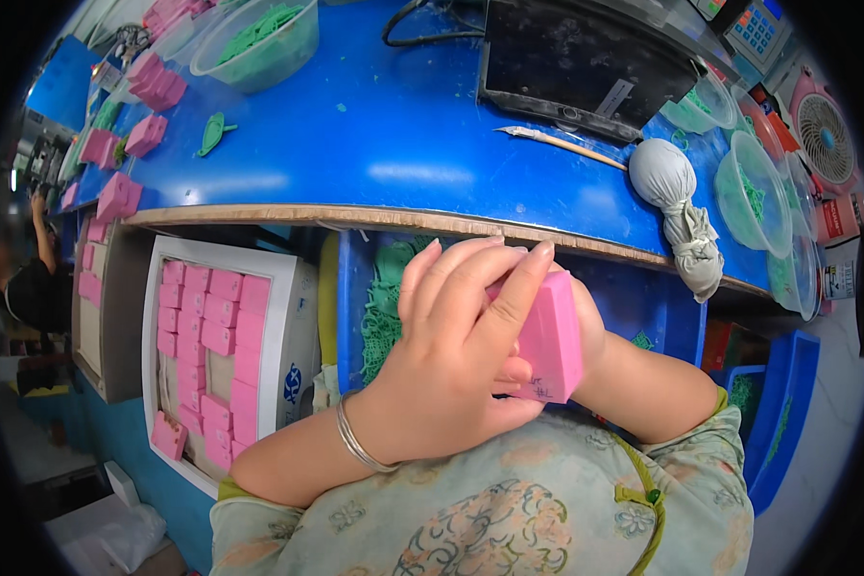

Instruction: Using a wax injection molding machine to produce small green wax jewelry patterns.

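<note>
A pink rubbery block (557,341) with marks on one end is clasped between my hands over a blue bin (667,307) of green lattice-like pieces (384,298). My left hand (466,355), with a silver bangle at the wrist, curls over the block's left side and top, fingers closed on it. My right hand (586,322) grips it from the right and behind, its fingers mostly hidden by the block and my left hand. Just beyond, the wooden edge (288,216) of the blue bench runs across. A cloth-wrapped pouch (662,178) and a brush (557,139) lie on the bench.
A white box (298,317) of pink blocks stands left; more blocks (154,82) line the bench's left. Clear bowls (254,72) hold green pieces. A dark screen (586,62), pink fan (821,134) and blue trays (787,403) are around me. A co-worker (34,293) is far left.
</note>
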The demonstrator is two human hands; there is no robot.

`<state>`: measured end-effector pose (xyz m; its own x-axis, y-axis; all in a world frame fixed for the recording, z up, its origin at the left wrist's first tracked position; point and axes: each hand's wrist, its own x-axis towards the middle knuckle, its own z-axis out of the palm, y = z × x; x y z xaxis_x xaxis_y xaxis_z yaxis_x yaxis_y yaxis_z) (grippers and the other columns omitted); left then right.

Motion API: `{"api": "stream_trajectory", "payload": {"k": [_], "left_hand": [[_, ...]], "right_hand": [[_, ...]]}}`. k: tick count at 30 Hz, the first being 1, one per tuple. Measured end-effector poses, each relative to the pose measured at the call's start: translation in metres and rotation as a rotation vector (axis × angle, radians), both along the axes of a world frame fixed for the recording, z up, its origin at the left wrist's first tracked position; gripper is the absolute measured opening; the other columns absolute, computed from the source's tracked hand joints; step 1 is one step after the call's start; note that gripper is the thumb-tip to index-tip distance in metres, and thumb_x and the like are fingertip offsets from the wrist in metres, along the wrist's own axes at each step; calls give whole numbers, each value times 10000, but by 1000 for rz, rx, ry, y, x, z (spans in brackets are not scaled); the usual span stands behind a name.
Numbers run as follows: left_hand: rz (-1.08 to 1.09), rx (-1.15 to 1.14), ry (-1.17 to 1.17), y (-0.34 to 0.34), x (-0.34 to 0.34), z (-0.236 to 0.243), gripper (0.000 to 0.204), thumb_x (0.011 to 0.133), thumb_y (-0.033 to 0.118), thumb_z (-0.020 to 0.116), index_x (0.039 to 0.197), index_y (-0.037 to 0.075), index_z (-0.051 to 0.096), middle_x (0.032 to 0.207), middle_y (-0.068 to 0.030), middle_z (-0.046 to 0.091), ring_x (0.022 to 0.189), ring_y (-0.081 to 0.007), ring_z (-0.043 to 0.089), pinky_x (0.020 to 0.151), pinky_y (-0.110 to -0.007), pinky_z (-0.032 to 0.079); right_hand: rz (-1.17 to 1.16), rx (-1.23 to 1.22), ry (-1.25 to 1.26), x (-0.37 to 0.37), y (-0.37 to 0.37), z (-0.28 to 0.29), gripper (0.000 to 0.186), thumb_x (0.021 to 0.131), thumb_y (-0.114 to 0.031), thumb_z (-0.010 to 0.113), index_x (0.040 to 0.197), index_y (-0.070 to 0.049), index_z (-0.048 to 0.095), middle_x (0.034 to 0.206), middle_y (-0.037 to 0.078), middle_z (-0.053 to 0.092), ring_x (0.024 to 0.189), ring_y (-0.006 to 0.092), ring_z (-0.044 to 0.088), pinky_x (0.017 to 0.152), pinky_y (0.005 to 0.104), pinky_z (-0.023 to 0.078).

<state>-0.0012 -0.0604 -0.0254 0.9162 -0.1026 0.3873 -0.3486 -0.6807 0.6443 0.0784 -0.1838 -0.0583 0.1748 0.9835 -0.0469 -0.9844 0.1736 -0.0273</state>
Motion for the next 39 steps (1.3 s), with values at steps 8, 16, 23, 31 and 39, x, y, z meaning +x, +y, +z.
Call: {"api": "stream_trajectory", "payload": {"k": [8, 16, 23, 31, 39], "left_hand": [[113, 201, -11, 22, -4, 15, 908, 506, 115, 754, 1319, -21, 373, 1120, -146, 458, 1025, -304, 455, 889, -407, 344], [343, 358, -363, 28, -9, -9, 1014, 644, 300, 785, 1362, -29, 150, 1344, -255, 277, 1229, -412, 305, 1010, -491, 264], [449, 620, -708, 31, -4, -11, 341, 700, 364, 695, 1021, 304, 598, 1197, -152, 413, 1147, -351, 390, 999, -518, 245], [-257, -1911, 261, 77, -14, 16, 693, 764, 331, 700, 1283, 12, 369, 1203, -183, 490, 963, -210, 548, 784, -320, 463], [-130, -1647, 270, 69, -9, 6, 584, 815, 316, 646, 1254, 14, 408, 1197, -172, 495, 896, -191, 516, 734, -298, 446]], "right_hand": [[-154, -295, -759, 9, 1, 13, 417, 941, -342, 439, 1186, -5, 451, 1069, 77, 550, 930, 143, 566, 796, 297, 486], [-503, -177, -1103, 1, 1, 20, 518, 841, -44, 589, 1297, -20, 345, 1234, 134, 448, 1133, 203, 468, 950, 344, 397], [-524, -62, -1557, 5, -4, 24, 594, 818, -15, 601, 1332, -19, 303, 1341, 173, 368, 1209, 240, 422, 996, 367, 354], [-638, -480, -829, 93, -35, 105, 633, 910, -526, 362, 1076, 67, 508, 833, 151, 631, 695, 215, 632, 592, 290, 513], [-543, -522, -852, 116, -49, 112, 512, 930, -380, 375, 948, 87, 585, 764, 168, 643, 570, 199, 600, 506, 269, 470]]}}
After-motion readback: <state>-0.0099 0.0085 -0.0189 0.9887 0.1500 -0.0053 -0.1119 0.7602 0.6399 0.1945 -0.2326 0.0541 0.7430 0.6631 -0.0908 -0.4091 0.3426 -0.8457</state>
